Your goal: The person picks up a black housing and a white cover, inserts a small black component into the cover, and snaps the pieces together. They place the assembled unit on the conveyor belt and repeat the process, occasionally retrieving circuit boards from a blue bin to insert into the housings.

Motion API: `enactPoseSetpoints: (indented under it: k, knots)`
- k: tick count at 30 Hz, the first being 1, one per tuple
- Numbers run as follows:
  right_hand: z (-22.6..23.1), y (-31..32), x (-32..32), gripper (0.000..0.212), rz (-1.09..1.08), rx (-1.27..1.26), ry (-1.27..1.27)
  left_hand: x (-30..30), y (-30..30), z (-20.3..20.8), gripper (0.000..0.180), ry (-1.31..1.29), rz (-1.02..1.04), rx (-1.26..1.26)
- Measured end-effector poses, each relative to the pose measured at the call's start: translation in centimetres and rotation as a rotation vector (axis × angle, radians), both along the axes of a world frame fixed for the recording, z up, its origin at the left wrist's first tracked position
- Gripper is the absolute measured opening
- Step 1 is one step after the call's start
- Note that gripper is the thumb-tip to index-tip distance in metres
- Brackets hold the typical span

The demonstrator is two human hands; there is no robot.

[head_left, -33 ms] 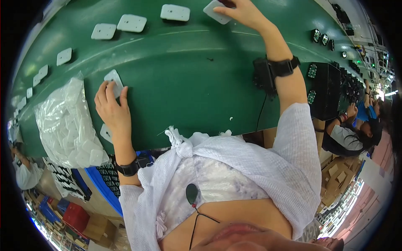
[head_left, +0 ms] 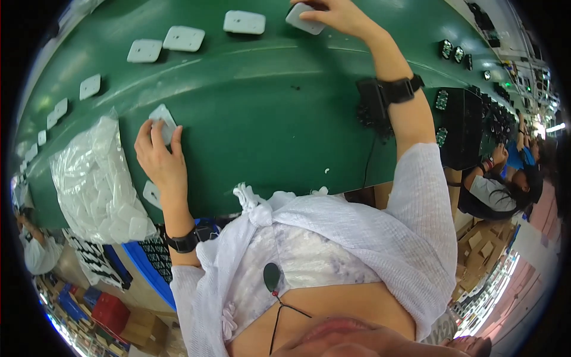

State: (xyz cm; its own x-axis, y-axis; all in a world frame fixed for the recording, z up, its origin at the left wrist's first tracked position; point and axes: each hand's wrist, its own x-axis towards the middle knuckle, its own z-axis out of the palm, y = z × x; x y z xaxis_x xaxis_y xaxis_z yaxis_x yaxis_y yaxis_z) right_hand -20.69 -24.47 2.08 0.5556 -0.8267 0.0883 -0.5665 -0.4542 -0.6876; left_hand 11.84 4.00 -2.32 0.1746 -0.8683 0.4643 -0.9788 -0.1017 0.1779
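At the far side of the green table, my right hand [head_left: 340,14] pinches a white rounded-corner plastic cover [head_left: 304,19] by its right side. Its fingertips are partly cut off by the top edge of the view. My left hand [head_left: 162,156] has its fingers and thumb on another white cover [head_left: 165,119] at the left, whose lower part they hide. Beside my left wrist lies a further white cover [head_left: 151,193], partly behind the arm. Left of that hand stands a clear plastic bag [head_left: 98,178] full of white covers.
A line of white covers [head_left: 244,22] curves along the far side and down the left. At right are a black box [head_left: 464,128] and small circuit-board pieces [head_left: 446,49]. A co-worker [head_left: 491,193] sits beyond it. Blue crate [head_left: 143,265] lies below the table's left edge.
The whole view has shifted slightly, so the far covers appear a little lower. Both hands stay on the same covers, with hardly any movement.
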Motion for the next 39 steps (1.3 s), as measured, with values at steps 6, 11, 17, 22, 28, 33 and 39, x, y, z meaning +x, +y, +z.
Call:
enactPoseSetpoints:
  k: [6,11,17,22,28,33,39]
  knots:
    - [-4.6,-8.4,-0.2,0.039,0.302,0.096,0.234,0.0,-1.6,0.4,0.033,0.009,0.039,0.105]
    - [-1.6,-6.7,-1.2,0.042,0.144,0.31,0.072,-0.2,-1.1,0.8,0.042,0.104,-0.047,0.084]
    - [3.5,-5.7,-10.8,0.034,-0.541,-0.31,0.506,0.8,0.8,1.1,0.048,0.011,0.089,0.202]
    - [-2.8,-8.7,-30.0,0.051,-1.233,-0.27,0.825,0.0,1.1,1.4,0.046,0.092,-0.149,0.168]
    - [-5.0,-8.1,-35.5,0.053,-1.228,-0.116,0.84,-6.0,0.2,1.7,0.043,0.225,-0.418,0.216]
    - [5.1,-1.8,-22.4,0.034,-0.548,0.175,0.163,-8.9,-1.9,2.0,0.041,0.267,-0.554,0.202]
    - [4.8,14.4,-6.0,0.04,0.049,0.067,-0.128,-9.4,-1.5,0.4,0.046,0.332,-0.58,0.148]
